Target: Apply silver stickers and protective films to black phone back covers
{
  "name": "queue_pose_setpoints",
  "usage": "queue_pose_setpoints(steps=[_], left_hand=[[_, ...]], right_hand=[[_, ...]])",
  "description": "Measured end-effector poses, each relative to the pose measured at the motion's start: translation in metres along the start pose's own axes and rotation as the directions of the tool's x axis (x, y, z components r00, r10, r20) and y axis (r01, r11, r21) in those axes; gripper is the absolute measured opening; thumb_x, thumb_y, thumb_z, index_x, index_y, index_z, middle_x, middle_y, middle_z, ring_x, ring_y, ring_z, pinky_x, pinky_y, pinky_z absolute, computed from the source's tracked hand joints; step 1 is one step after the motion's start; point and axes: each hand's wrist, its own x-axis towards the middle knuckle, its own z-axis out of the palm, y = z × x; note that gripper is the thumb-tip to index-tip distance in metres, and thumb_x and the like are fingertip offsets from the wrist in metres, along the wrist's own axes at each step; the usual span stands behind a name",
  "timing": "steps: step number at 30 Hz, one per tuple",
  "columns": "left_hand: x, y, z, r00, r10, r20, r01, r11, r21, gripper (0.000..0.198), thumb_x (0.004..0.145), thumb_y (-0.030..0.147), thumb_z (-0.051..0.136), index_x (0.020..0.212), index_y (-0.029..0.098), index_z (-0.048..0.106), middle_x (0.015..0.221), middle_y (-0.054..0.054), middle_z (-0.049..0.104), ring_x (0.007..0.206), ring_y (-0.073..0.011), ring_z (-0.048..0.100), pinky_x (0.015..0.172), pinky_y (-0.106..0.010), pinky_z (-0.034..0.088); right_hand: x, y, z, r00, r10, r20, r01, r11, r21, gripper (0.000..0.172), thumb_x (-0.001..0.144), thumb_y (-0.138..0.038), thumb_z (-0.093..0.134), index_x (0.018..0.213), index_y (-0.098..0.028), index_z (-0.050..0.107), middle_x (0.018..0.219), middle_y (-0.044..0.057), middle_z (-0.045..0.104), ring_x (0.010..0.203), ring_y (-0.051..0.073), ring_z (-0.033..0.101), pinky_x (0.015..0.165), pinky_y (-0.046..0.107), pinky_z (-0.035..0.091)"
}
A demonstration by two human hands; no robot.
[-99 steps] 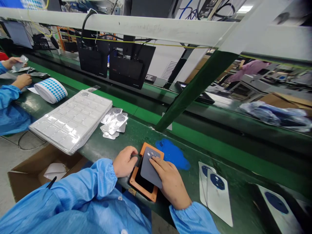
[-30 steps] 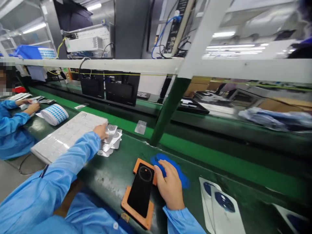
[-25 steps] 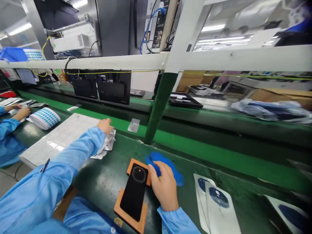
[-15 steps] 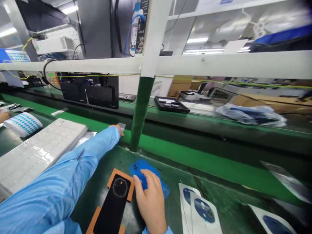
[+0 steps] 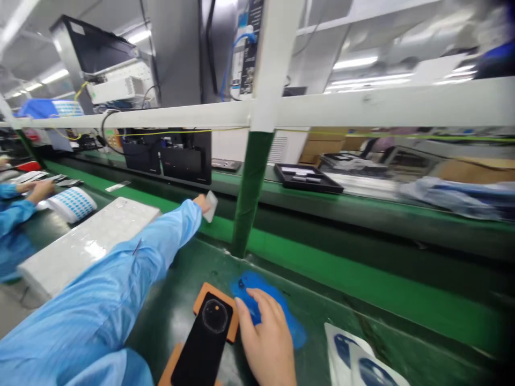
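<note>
My left hand (image 5: 202, 203) is stretched far forward over the green belt and pinches a small silvery piece (image 5: 211, 207) lifted off the belt. My right hand (image 5: 266, 338) rests near the front edge, fingers loosely spread, touching the right side of a black phone back (image 5: 201, 346) that lies in an orange holder (image 5: 210, 300). A blue patch (image 5: 265, 311) on the table lies under its fingertips.
A white blister tray (image 5: 86, 244) lies at the left, a roll of blue dot stickers (image 5: 72, 203) beyond it beside a co-worker's hand (image 5: 40, 188). A green-and-white post (image 5: 251, 187) stands ahead. White covers with blue circles (image 5: 362, 364) lie at the lower right. A black tray (image 5: 308, 178) sits behind the belt.
My left hand left the holder, passed the pile of silvery pieces beside the tray, reached to the belt and picked up the small piece there. The grey sheet is off the phone back.
</note>
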Motion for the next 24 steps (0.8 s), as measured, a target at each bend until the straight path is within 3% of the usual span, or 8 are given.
queue_pose_setpoints(steps=[4,9,12,16,20,24], left_hand=[[-0.022,-0.026,-0.039,0.999,0.039,-0.029,-0.043,0.988,-0.150,0.047,0.087,0.040,0.060,0.125,0.016,0.045,0.108,-0.010,0.063,0.075,-0.0134,0.061,0.060,-0.021,0.047],[-0.094,-0.091,-0.075,0.996,0.018,-0.088,-0.038,0.971,-0.235,0.049,0.088,0.038,0.057,0.131,0.023,0.040,0.093,-0.003,0.064,0.067,-0.0122,0.058,0.055,-0.020,0.044],[-0.125,-0.134,-0.077,0.993,-0.050,-0.104,0.022,0.968,-0.249,0.050,0.087,0.036,0.057,0.131,0.020,0.040,0.086,-0.003,0.064,0.065,-0.0127,0.057,0.057,-0.021,0.044],[-0.134,-0.171,-0.073,0.986,-0.101,-0.129,0.068,0.968,-0.242,0.051,0.086,0.036,0.060,0.132,0.020,0.043,0.092,-0.004,0.064,0.074,-0.0143,0.058,0.068,-0.023,0.046],[-0.127,-0.189,-0.072,0.982,-0.128,-0.138,0.096,0.971,-0.221,0.055,0.084,0.037,0.061,0.134,0.020,0.044,0.099,-0.006,0.064,0.084,-0.0172,0.060,0.077,-0.026,0.046],[-0.126,-0.193,-0.067,0.983,-0.138,-0.120,0.107,0.966,-0.233,0.058,0.082,0.037,0.063,0.134,0.020,0.045,0.101,-0.007,0.064,0.084,-0.0178,0.060,0.077,-0.026,0.046]], right_hand=[[0.003,0.005,0.003,0.998,0.050,0.029,-0.050,0.999,-0.006,0.042,0.089,-0.052,0.055,0.110,-0.016,0.061,0.114,0.011,0.061,0.107,0.028,0.055,0.097,0.043,0.041],[0.006,0.008,0.004,0.969,0.215,0.124,-0.210,0.976,-0.047,0.053,0.084,-0.065,0.051,0.107,-0.019,0.064,0.113,0.010,0.062,0.099,0.029,0.058,0.092,0.044,0.044],[0.008,0.007,0.001,0.913,0.367,0.178,-0.357,0.930,-0.088,0.059,0.079,-0.070,0.050,0.108,-0.021,0.064,0.114,0.009,0.063,0.090,0.028,0.059,0.085,0.043,0.046],[0.010,0.003,-0.002,0.836,0.506,0.210,-0.486,0.862,-0.142,0.063,0.073,-0.072,0.049,0.108,-0.021,0.065,0.114,0.010,0.063,0.088,0.028,0.060,0.084,0.043,0.045],[0.012,-0.005,-0.006,0.780,0.577,0.242,-0.539,0.816,-0.206,0.062,0.074,-0.069,0.048,0.110,-0.021,0.064,0.112,0.011,0.064,0.091,0.030,0.060,0.086,0.043,0.044],[0.018,-0.014,-0.014,0.707,0.642,0.297,-0.581,0.767,-0.273,0.059,0.080,-0.067,0.044,0.111,-0.021,0.063,0.099,0.012,0.067,0.093,0.032,0.061,0.083,0.044,0.044]])
